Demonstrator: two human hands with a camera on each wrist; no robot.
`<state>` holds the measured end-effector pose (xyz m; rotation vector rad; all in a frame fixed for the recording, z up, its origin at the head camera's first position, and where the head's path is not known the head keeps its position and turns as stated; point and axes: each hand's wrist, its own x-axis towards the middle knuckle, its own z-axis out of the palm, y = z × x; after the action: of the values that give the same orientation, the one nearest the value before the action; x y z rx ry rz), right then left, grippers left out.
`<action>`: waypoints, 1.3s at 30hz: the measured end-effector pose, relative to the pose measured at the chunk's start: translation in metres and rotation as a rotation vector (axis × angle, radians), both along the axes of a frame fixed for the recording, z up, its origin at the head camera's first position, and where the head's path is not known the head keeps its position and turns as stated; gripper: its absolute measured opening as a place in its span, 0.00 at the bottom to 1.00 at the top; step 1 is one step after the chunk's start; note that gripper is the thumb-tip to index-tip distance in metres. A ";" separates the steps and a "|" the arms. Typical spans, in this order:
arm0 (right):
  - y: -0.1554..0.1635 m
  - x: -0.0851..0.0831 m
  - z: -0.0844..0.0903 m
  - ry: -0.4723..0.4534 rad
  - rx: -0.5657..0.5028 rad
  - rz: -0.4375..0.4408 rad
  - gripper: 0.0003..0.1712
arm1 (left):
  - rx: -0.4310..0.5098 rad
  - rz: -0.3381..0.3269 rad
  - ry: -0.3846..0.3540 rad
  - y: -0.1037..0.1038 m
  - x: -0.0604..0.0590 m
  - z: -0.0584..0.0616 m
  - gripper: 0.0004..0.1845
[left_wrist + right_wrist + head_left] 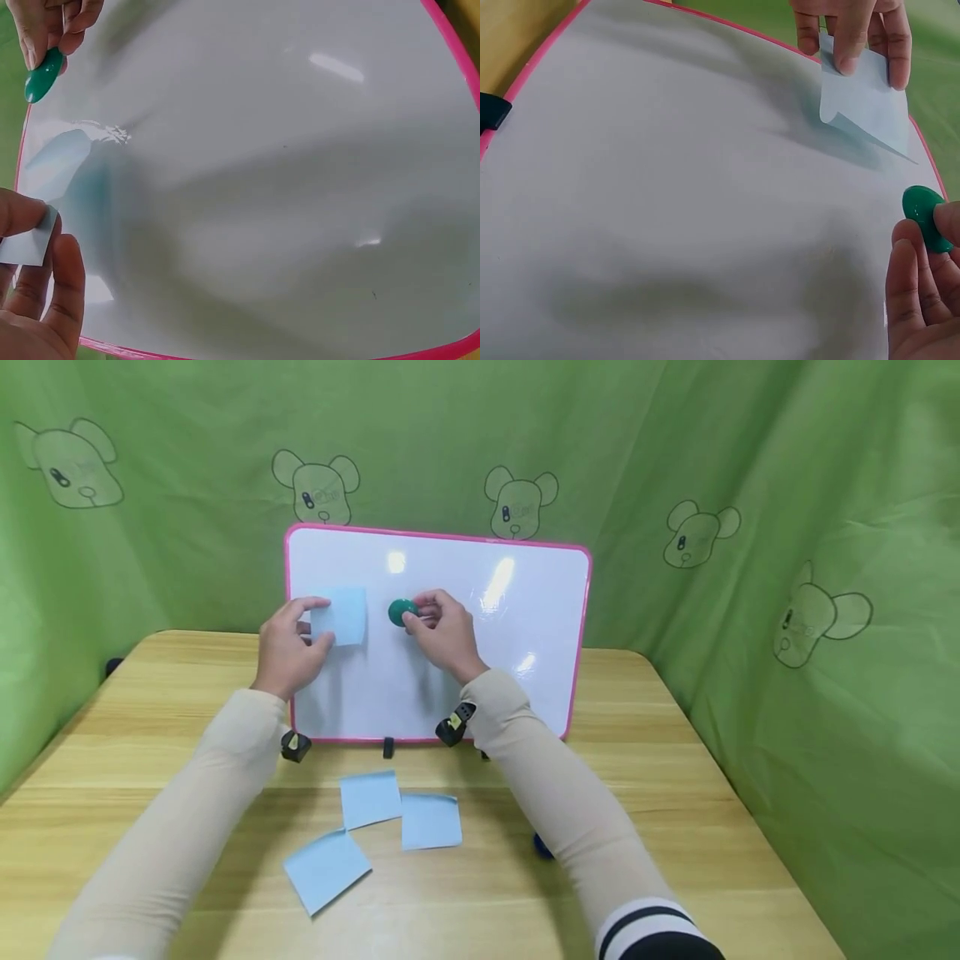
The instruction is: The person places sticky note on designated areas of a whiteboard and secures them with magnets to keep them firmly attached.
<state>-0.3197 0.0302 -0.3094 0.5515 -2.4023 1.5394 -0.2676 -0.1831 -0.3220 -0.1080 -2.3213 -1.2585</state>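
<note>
blue note (341, 615) and green magnet (401, 611), both unlabelled

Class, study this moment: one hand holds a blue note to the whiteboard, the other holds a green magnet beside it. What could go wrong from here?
1. The left hand pinches only the blue note's edge; its free corner curls off the whiteboard, so it may crease.
2. The green magnet, pinched at the right hand's fingertips, could slip.
3. The propped board might tip if pushed.

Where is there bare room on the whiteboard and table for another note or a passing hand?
The whiteboard is bare right of the right hand and below both hands. Its upper left is crowded: the left hand holds a blue note beside the green magnet. The table is bare at right; three loose notes crowd the front centre.
</note>
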 end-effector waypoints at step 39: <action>-0.031 -0.007 0.014 0.073 -0.089 0.047 0.12 | -0.027 -0.011 -0.039 -0.001 -0.012 0.012 0.23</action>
<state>-0.3271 -0.0009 -0.2953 0.6383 -2.2702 1.6071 -0.2801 -0.1842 -0.3103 -0.1065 -2.3748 -1.2460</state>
